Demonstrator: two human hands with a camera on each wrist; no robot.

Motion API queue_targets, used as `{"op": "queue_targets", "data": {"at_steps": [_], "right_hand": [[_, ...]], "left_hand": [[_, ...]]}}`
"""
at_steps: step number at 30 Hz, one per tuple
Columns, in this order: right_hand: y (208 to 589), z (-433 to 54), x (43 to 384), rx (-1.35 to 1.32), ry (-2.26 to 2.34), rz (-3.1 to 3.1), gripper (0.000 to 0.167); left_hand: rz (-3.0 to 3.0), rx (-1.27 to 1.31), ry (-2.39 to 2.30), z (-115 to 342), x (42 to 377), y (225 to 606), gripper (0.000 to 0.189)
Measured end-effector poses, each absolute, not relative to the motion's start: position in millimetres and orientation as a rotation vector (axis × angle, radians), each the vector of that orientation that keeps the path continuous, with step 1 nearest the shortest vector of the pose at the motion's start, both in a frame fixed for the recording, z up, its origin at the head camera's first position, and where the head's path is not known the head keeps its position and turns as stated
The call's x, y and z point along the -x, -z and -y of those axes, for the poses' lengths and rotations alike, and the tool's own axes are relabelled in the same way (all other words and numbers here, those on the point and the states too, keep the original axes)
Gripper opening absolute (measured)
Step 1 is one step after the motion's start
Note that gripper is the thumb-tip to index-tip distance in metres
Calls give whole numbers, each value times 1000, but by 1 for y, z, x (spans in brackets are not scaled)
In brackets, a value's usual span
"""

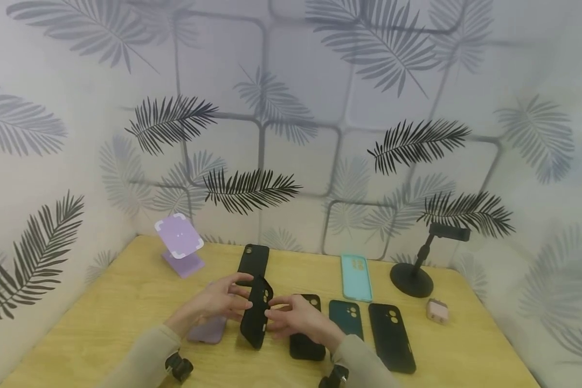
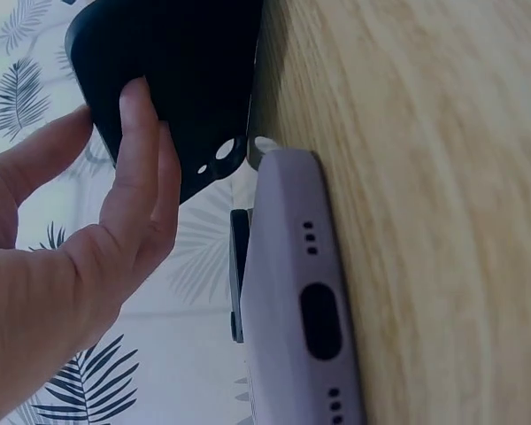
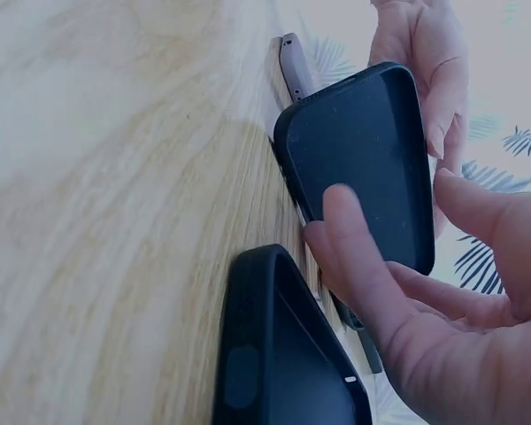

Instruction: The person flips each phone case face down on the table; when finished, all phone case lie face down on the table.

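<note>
Between both hands, a black phone case [image 1: 256, 319] stands tilted on its long side, with camera cutouts near its upper end. My left hand [image 1: 215, 302] pinches its left edge; in the left wrist view the fingertips [image 2: 134, 93] lie on the case's flat face. From the other side my right hand [image 1: 300, 319] holds the right edge, and the right wrist view shows the case's hollow inside [image 3: 358, 150]. A purple phone [image 1: 209, 330] lies under my left hand. Partly below my right forearm is another black case [image 1: 307, 345].
Behind the held case lies a black case [image 1: 255, 257]. Rightward are a dark teal case [image 1: 346, 317], a black case [image 1: 392, 338] and a turquoise case [image 1: 356, 279]. A purple stand [image 1: 180, 237], black stand [image 1: 412, 279] and pink charger [image 1: 437, 311] stand farther out.
</note>
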State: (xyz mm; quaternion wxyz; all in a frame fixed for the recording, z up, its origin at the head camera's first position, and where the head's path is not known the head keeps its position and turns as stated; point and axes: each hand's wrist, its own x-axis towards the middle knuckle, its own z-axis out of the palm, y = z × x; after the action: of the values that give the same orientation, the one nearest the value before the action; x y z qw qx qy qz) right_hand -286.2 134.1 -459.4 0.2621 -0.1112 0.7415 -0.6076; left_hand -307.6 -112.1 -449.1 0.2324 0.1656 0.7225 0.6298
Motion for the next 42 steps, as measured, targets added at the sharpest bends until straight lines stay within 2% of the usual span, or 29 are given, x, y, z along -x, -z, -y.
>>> {"op": "queue_targets", "data": {"at_steps": [16, 27, 33, 42], "right_hand": [[459, -133, 290, 298, 1679, -1948, 57], [458, -130, 288, 284, 1704, -1912, 65], [461, -127, 287, 301, 1719, -1894, 70], [461, -131, 288, 338, 1752, -1815, 60]], "left_hand": [[-1921, -433, -1747, 106, 305, 450, 77], [-1791, -466, -1752, 104, 302, 455, 63], [-1818, -454, -1735, 100, 299, 456, 69], [-1933, -426, -1639, 97, 298, 452, 73]]}}
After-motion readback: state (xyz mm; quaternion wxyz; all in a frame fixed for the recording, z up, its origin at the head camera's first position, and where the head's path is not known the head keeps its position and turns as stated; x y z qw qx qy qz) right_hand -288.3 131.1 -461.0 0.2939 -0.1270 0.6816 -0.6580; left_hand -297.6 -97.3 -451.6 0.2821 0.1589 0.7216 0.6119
